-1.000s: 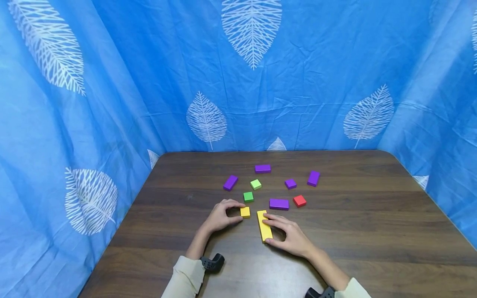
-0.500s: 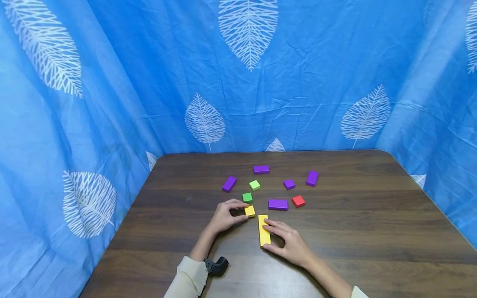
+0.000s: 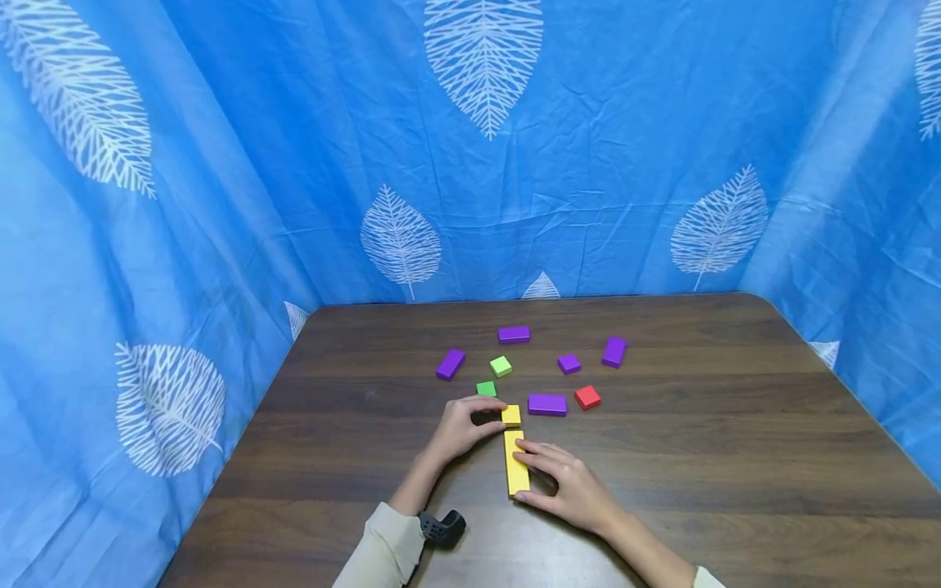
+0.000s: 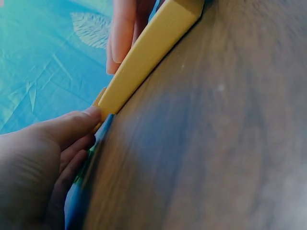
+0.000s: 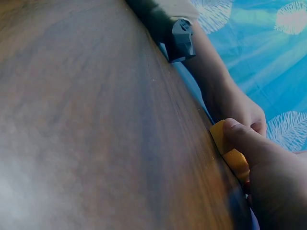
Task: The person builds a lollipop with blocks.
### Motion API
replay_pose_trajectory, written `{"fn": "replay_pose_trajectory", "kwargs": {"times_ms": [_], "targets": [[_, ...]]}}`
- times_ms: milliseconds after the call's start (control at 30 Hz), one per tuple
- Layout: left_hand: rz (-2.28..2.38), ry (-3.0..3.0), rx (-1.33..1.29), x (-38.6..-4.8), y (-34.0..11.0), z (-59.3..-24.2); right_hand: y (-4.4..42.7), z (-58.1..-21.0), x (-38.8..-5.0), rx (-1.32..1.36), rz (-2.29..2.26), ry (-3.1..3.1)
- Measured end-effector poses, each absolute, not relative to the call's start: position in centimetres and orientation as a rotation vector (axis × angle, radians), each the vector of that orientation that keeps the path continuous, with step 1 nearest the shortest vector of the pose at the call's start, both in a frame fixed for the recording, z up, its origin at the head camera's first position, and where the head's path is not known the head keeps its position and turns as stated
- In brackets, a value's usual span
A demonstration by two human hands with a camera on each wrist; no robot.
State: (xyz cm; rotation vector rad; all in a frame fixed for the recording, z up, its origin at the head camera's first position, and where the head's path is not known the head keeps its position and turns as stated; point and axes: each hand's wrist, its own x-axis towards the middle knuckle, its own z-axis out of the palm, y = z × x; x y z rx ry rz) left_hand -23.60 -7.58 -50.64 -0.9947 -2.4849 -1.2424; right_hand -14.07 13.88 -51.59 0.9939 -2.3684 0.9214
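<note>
My left hand point(image 3: 461, 429) pinches a small square yellow block point(image 3: 510, 416) between thumb and fingers, flat on the wooden table. Just nearer to me lies a long yellow block point(image 3: 516, 467), held at its side by my right hand point(image 3: 569, 487), with the thumb at its near end. A narrow gap shows between the two yellow blocks in the head view. The left wrist view has the long block point(image 4: 148, 52) slanting up from the left thumb, with right fingers behind it. A green block point(image 3: 486, 389) sits just beyond my left fingers.
Farther back lie a light green block point(image 3: 501, 367) and several purple blocks, one of them point(image 3: 547, 405) close to the small yellow one. A red block point(image 3: 587, 398) is to its right. Blue leaf-patterned cloth point(image 3: 603, 147) hangs behind the brown table point(image 3: 735, 457).
My left hand has slid the small yellow block to the right, to just beyond the long block's far end. The right hand has drawn the long block slightly nearer and straightened it.
</note>
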Motion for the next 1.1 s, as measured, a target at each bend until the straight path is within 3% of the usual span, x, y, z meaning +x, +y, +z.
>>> {"fn": "replay_pose_trajectory", "kwargs": {"times_ms": [1100], "targets": [[-1.273,-2.537,-0.891,-23.62,-7.14,-50.60,13.69,-51.58,-14.20,1.023,0.914,-2.319]]}}
